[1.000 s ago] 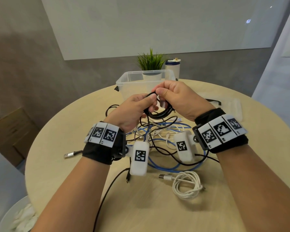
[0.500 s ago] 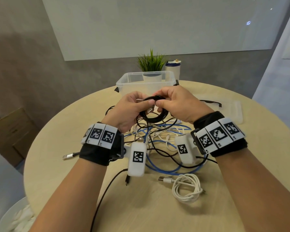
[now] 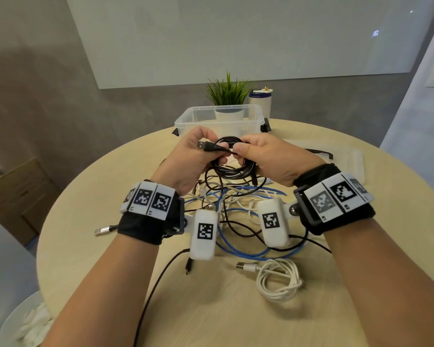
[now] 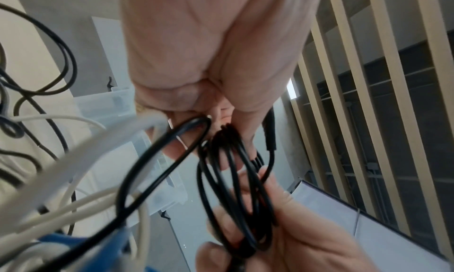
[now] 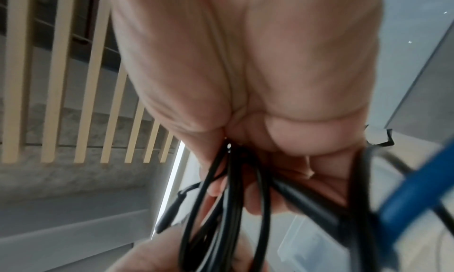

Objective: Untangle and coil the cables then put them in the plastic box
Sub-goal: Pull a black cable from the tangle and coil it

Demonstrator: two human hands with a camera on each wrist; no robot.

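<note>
A coiled black cable (image 3: pixel 232 166) hangs in the air between both hands, above the table and in front of the clear plastic box (image 3: pixel 198 121). My left hand (image 3: pixel 198 154) pinches its USB end, the plug (image 3: pixel 203 145) pointing left. My right hand (image 3: pixel 258 156) grips the coil's right side. In the left wrist view the black loops (image 4: pixel 236 179) run between both hands' fingers; the right wrist view shows the same loops (image 5: pixel 221 208) under my curled fingers. Beneath lies a tangle of blue, white and black cables (image 3: pixel 236 204).
A coiled white cable (image 3: pixel 278 279) lies near the table's front. A loose USB plug (image 3: pixel 103 230) rests at the left. The box's clear lid (image 3: pixel 346 159) lies to the right. A potted plant (image 3: pixel 227 96) and a white canister (image 3: pixel 261 100) stand behind the box.
The black coil has risen a little and its USB end has come free; my left hand now pinches that plug end across the top of the coil.
</note>
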